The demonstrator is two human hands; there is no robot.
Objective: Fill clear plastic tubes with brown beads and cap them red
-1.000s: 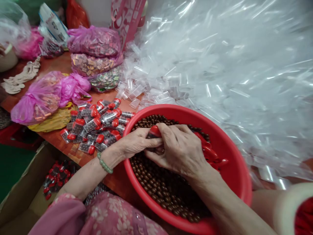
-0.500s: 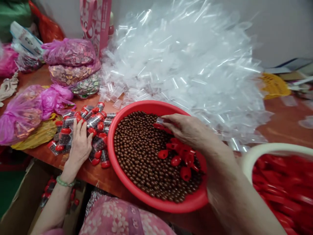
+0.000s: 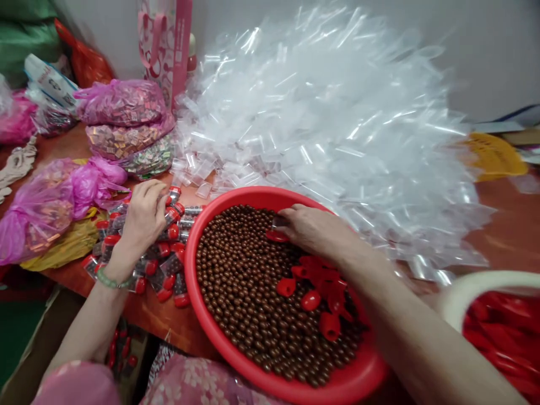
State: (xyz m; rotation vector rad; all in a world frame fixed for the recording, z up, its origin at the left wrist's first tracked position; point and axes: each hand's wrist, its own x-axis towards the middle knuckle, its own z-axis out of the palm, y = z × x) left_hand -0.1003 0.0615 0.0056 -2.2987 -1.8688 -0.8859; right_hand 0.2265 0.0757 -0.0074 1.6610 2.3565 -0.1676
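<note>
Inside the basin rim (image 3: 265, 194); right hand (image 3: 310, 229)

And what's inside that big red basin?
The red basin holds small brown balls, with red caps lying on them. The right hand and forearm cover part of the inside; the balls hide the bottom beneath them.

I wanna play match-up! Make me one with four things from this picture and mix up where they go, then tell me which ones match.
Things:
1. brown balls
2. green bracelet
3. clear plastic pieces
4. red-capped packs

Places:
A. around the left wrist
B. piled on the table at the left hand
C. inside the red basin
D. in a big heap behind the basin

Right pairs: 1-C, 2-A, 3-D, 4-B
</note>
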